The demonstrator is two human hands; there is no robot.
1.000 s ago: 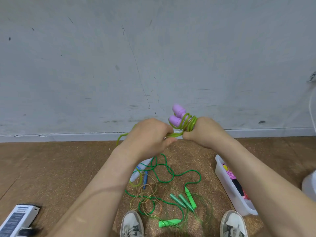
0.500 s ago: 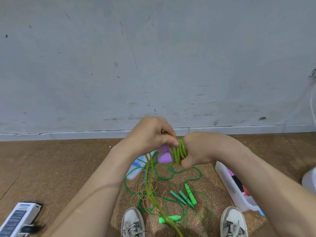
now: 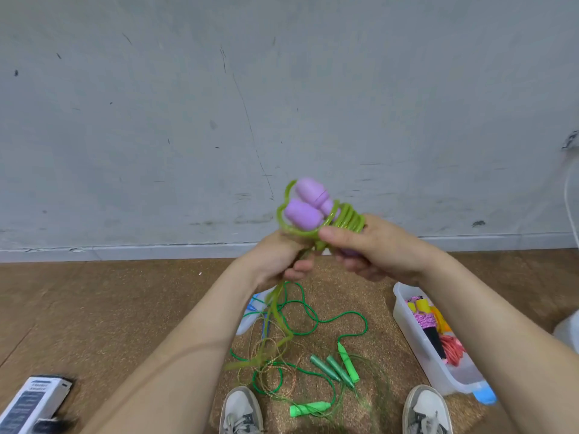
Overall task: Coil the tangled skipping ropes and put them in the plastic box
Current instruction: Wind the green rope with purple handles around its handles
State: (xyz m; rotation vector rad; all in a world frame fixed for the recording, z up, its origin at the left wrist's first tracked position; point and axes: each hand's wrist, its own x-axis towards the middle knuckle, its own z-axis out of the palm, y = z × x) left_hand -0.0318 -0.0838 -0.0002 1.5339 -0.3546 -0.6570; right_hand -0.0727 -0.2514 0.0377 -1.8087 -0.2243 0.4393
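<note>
The lime-green skipping rope is wound in coils around its two purple handles, held up in front of the grey wall. The right hand grips the handles and coils. The left hand grips the loose strand, which hangs down to the floor. Below lie tangled green ropes, and the plastic box stands at the right

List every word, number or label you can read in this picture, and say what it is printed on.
None can be read.
White box, lower left on the floor: dark printed lines, too blurred to read.
Plastic box: no lettering shows.
</note>
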